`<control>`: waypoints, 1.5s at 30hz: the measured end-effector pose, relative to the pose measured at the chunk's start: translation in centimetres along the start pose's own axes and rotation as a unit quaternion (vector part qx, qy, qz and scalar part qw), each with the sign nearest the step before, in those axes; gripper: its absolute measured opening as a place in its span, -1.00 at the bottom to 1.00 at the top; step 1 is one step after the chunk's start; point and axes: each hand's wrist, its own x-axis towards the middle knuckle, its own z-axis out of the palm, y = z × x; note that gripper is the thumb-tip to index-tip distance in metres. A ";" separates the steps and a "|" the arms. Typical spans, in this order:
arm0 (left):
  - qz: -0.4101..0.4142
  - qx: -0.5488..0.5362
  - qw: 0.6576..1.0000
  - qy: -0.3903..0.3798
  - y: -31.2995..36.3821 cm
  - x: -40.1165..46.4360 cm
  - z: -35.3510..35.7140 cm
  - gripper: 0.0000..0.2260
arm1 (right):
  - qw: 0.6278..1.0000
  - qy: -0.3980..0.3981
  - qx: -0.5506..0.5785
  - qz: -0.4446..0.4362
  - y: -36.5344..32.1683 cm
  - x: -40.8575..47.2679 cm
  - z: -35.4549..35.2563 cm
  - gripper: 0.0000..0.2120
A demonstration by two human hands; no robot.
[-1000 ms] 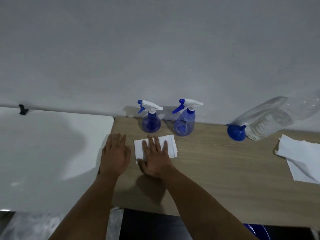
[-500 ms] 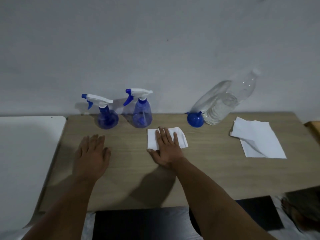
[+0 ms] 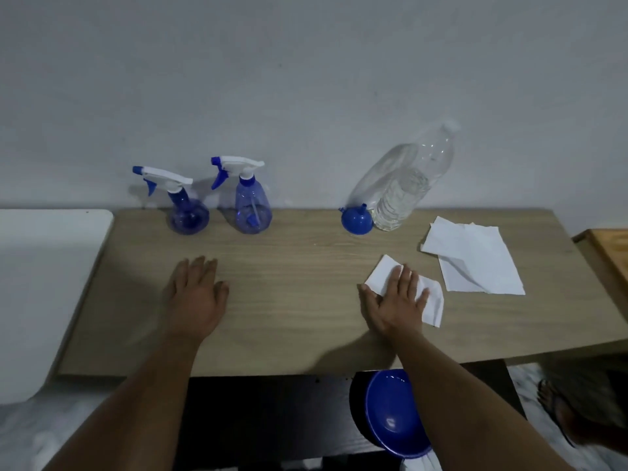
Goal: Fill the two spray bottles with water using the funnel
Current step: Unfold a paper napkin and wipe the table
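Spray bottles, one round [image 3: 189, 217] and one tall [image 3: 253, 212], stand capped at eleven o'clock on the worktop [image 3: 299, 260], with funnel [image 3: 356, 220] and water bottle [image 3: 404, 195] together at one o'clock. Filling looks finished or untouched; I cannot tell which. Left hand [image 3: 197, 294] rests flat, fingers released; right hand [image 3: 396, 300] presses a tissue [image 3: 433, 302] flat at three o'clock.
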 end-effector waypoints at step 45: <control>-0.130 -0.023 0.991 0.021 -17.9 -7.9 -3.9 -0.53 | 0.847 -0.064 -0.119 -0.514 -33.0 -16.7 14.9 0.02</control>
